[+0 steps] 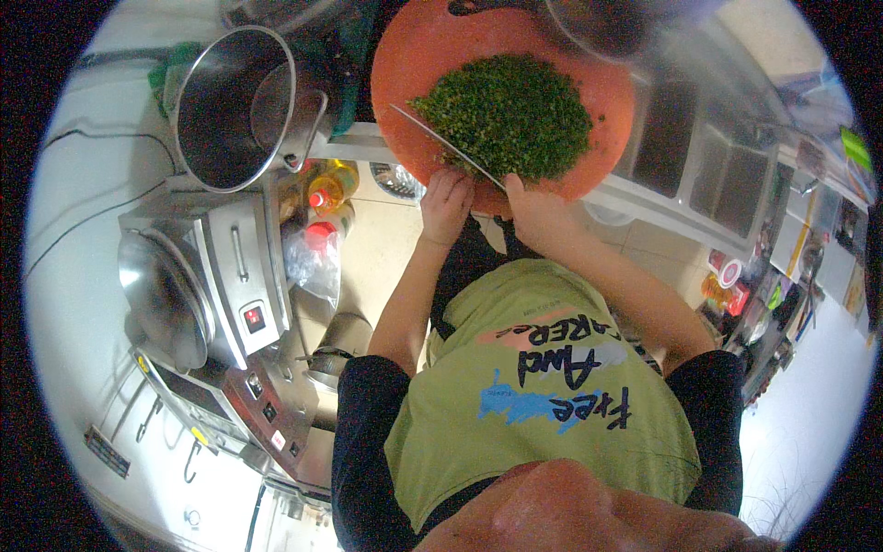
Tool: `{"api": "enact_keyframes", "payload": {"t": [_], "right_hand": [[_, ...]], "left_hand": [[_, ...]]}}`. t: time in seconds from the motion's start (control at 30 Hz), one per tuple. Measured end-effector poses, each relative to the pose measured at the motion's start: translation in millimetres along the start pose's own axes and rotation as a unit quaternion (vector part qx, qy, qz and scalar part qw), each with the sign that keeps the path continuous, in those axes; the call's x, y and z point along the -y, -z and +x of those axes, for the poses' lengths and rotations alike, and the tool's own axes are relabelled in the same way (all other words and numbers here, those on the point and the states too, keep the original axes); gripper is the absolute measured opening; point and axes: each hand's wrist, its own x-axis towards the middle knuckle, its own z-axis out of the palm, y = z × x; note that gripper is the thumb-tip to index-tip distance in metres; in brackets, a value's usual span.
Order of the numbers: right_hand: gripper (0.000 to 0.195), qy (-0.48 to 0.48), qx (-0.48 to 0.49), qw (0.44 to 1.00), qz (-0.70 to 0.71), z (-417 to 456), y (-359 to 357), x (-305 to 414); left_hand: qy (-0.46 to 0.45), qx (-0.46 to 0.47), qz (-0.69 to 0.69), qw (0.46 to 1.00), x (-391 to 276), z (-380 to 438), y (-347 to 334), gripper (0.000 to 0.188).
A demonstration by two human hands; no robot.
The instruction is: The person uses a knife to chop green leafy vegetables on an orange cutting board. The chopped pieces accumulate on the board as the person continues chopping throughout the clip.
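A large mound of finely chopped green herbs [510, 117] covers much of a round orange cutting board [400, 62]. My right hand [534, 207] grips a knife [441, 141] at the board's near edge. Its thin blade slants away to the left, along the near left side of the mound. My left hand [445, 203] is at the near edge too, left of the knife's handle end, fingers bent together close to the blade. Whether those fingers touch the blade or hold some herbs cannot be made out.
A deep steel pot [234, 117] stands left of the board. A metal bowl [600, 31] overlaps the board's far right. Right of it is a sink [728, 179]. Oil bottles [328, 193] sit low on the left, near a steel appliance with a red switch [254, 318].
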Motion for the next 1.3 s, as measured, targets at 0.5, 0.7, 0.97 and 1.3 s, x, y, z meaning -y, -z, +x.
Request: {"api": "enact_keyframes", "payload": {"t": [0.5, 0.7, 0.97, 1.3], "right_hand": [[0.035, -0.004, 0.044, 0.999, -0.021, -16.8, 14.9, -5.1], [0.023, 0.005, -0.033, 0.999, 0.01, 11.2, -7.9, 0.6], [0.025, 0.003, -0.015, 1.0, 0.025, 10.1, 12.8, -5.6], [0.029, 0.0, 0.046, 0.999, -0.017, -10.4, 13.4, 1.4]], "left_hand": [[0.014, 0.007, -0.005, 1.0, 0.1, -1.1, 1.6, 0.022], [-0.004, 0.0, -0.016, 1.0, 2.0, -1.7, 2.3, 0.022], [0.003, 0.031, -0.007, 0.999, 4.2, -2.2, 5.8, 0.023], [-0.002, 0.018, -0.014, 1.0, 6.4, -3.9, 6.1, 0.02]]}}
